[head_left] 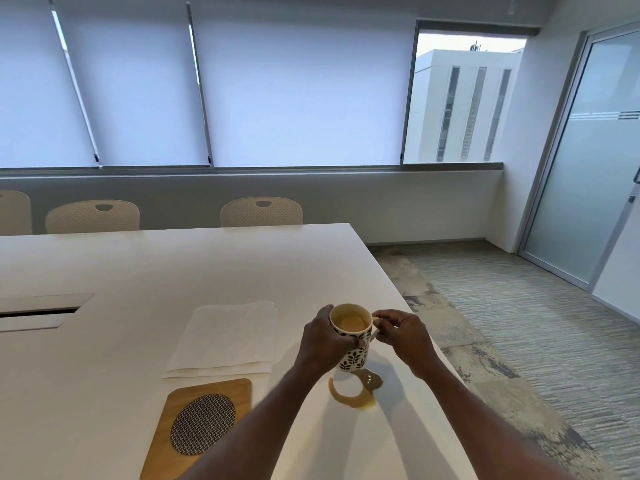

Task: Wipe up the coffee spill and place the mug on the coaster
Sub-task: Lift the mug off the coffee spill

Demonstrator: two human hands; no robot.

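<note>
A cream mug (pixel 353 355) with a black leaf pattern holds coffee and is upright, near the table's right edge. My left hand (pixel 323 339) wraps around its left side. My right hand (pixel 403 336) pinches the handle on its right. Just in front of the mug, a ring-shaped brown coffee spill (pixel 353 393) with a small puddle lies on the white table (pixel 138 271). A wooden coaster (pixel 204 424) with a round woven black-and-white centre sits to the left of the spill. Behind the coaster lies a folded white paper towel (pixel 225 337).
The table's right edge runs diagonally close to the mug, with carpeted floor (pixel 519 323) beyond. A cable hatch (pixel 38 311) is set in the table at the left. Chairs (pixel 261 211) stand along the far side.
</note>
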